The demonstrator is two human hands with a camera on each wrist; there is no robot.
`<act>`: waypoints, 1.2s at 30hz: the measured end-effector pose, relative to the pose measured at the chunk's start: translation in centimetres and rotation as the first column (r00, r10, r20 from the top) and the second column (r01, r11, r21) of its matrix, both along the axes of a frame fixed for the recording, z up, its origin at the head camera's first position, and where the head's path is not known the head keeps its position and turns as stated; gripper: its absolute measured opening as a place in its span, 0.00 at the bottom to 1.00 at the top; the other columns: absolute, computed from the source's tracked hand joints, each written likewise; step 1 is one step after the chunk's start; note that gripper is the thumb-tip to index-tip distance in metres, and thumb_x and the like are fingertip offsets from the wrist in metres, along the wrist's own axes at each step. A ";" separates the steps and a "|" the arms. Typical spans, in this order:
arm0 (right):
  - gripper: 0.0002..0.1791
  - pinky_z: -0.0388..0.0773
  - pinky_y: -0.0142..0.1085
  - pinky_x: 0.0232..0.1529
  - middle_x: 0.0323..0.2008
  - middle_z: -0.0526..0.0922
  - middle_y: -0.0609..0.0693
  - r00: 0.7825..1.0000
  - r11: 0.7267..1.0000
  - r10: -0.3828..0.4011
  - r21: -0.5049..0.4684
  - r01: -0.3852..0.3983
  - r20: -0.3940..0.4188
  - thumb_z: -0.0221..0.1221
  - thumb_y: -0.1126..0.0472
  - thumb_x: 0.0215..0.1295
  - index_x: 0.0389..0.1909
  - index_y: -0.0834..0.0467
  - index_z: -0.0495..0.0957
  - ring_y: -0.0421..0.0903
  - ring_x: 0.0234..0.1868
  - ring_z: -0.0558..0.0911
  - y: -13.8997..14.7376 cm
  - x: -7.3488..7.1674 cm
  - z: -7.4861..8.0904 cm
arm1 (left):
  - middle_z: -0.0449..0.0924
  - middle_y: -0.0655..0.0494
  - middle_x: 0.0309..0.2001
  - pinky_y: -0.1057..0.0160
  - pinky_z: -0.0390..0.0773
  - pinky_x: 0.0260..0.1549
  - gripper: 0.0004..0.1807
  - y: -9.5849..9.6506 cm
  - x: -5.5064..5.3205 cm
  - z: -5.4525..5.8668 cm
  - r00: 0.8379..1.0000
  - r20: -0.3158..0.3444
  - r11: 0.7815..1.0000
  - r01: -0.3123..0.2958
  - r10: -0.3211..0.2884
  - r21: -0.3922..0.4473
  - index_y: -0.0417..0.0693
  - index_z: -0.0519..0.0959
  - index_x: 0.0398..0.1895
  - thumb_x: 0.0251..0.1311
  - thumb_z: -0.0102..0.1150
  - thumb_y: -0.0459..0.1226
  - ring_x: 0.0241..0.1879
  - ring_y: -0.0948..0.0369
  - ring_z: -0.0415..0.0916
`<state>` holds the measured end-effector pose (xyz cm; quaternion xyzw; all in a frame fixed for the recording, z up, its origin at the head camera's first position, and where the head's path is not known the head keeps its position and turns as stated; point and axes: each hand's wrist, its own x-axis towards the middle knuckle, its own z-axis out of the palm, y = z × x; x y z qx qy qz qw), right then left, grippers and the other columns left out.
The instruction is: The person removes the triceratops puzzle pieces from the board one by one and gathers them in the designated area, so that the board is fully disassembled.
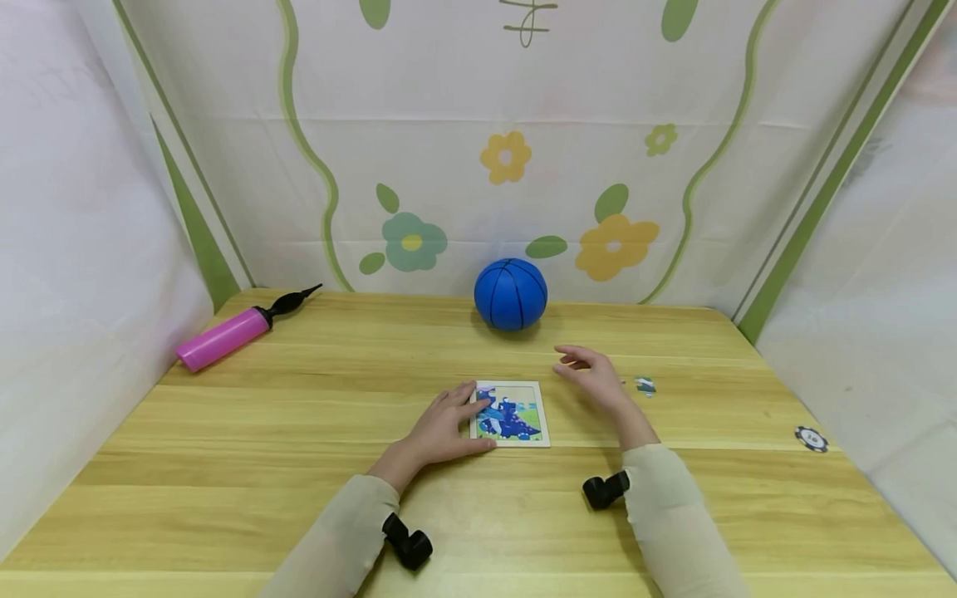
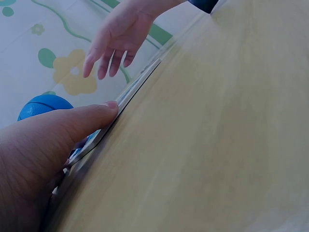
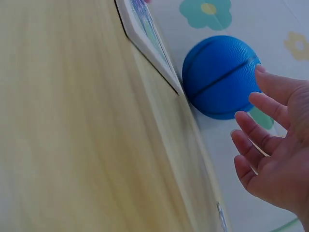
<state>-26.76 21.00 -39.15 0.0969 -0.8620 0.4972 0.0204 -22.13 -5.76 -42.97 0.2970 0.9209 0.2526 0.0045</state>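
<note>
A square jigsaw puzzle (image 1: 529, 418) with a white frame and a blue dinosaur picture lies flat on the table. Part of its upper right shows bare backing. My left hand (image 1: 449, 425) rests on the puzzle's left side with fingers spread; in the left wrist view its thumb (image 2: 96, 118) touches the frame edge. My right hand (image 1: 596, 382) hovers right of the puzzle, fingers loosely bent, nothing visible in them; the right wrist view shows its palm (image 3: 285, 169). Just beyond it lies a loose puzzle piece (image 1: 645, 385), and a scrap of another peeks out beside the hand.
Behind the puzzle, a blue ball (image 1: 511, 295) with black lines sits near the table's back edge. At the left lies a pink hand pump (image 1: 224, 339) with a black nozzle. A poker chip (image 1: 811, 439) lies near the right edge. Patterned cloth (image 1: 449, 166) walls the table in.
</note>
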 end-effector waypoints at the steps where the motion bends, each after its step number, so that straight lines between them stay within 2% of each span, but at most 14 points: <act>1: 0.25 0.67 0.43 0.43 0.42 0.73 0.59 1.000 1.000 0.001 -0.007 -0.001 -0.002 0.58 0.55 0.55 0.52 0.63 0.70 0.52 0.43 0.70 -0.3 0.0 -0.1 | 0.48 0.46 0.64 0.51 0.43 0.57 0.41 0.0 0.0 0.0 1.000 -0.002 1.000 0.001 -0.001 -0.002 0.49 0.63 0.60 0.45 0.51 0.62 0.63 0.53 0.42; 6: 0.24 0.68 0.40 0.42 0.39 0.75 0.56 1.000 0.999 0.028 -0.027 -0.028 -0.012 0.58 0.55 0.55 0.51 0.63 0.71 0.51 0.41 0.71 -2.1 0.0 -0.6 | 0.48 0.46 0.64 0.50 0.44 0.57 0.40 0.1 -0.2 0.0 1.000 -0.006 1.000 0.000 0.000 -0.010 0.50 0.63 0.60 0.45 0.51 0.62 0.63 0.53 0.42; 13: 0.21 0.70 0.38 0.41 0.37 0.76 0.52 0.995 0.991 0.088 -0.103 -0.084 0.041 0.56 0.58 0.57 0.51 0.62 0.71 0.48 0.39 0.72 -4.7 0.6 -1.5 | 0.47 0.48 0.64 0.52 0.43 0.57 0.40 0.2 -0.4 -0.1 1.000 0.002 1.000 -0.010 0.010 -0.020 0.52 0.63 0.60 0.45 0.50 0.62 0.63 0.54 0.41; 19: 0.18 0.69 0.38 0.44 0.37 0.77 0.51 0.994 0.990 0.101 -0.109 -0.095 0.050 0.56 0.60 0.56 0.48 0.62 0.74 0.46 0.39 0.73 -5.8 0.9 -2.7 | 0.47 0.48 0.64 0.52 0.43 0.57 0.41 0.2 -0.3 0.0 1.000 0.004 1.000 -0.005 0.005 -0.016 0.52 0.63 0.60 0.45 0.49 0.63 0.63 0.54 0.41; 25: 0.15 0.70 0.38 0.42 0.38 0.77 0.50 0.995 0.993 0.094 -0.072 -0.091 0.035 0.57 0.63 0.55 0.45 0.61 0.76 0.45 0.38 0.73 -6.1 1.1 -3.3 | 0.47 0.48 0.64 0.52 0.43 0.57 0.40 0.2 -0.2 0.1 1.000 0.004 1.000 -0.001 0.001 -0.015 0.52 0.62 0.61 0.46 0.50 0.63 0.63 0.54 0.41; 31: 0.13 0.71 0.36 0.39 0.38 0.75 0.47 0.995 0.995 0.096 0.003 -0.096 0.022 0.59 0.62 0.54 0.42 0.56 0.78 0.43 0.36 0.74 -6.4 1.1 -3.5 | 0.47 0.46 0.64 0.51 0.43 0.57 0.40 0.1 -0.2 0.1 1.000 0.007 1.000 0.001 -0.001 -0.003 0.50 0.63 0.60 0.46 0.52 0.61 0.63 0.53 0.42; 36: 0.13 0.71 0.36 0.39 0.40 0.75 0.45 0.994 0.994 0.106 0.017 -0.107 0.020 0.59 0.62 0.54 0.42 0.55 0.78 0.42 0.37 0.74 -6.4 1.0 -3.8 | 0.47 0.46 0.64 0.51 0.44 0.57 0.40 0.0 -0.1 0.1 1.000 0.020 1.000 -0.004 0.004 0.007 0.51 0.63 0.60 0.46 0.52 0.61 0.63 0.54 0.42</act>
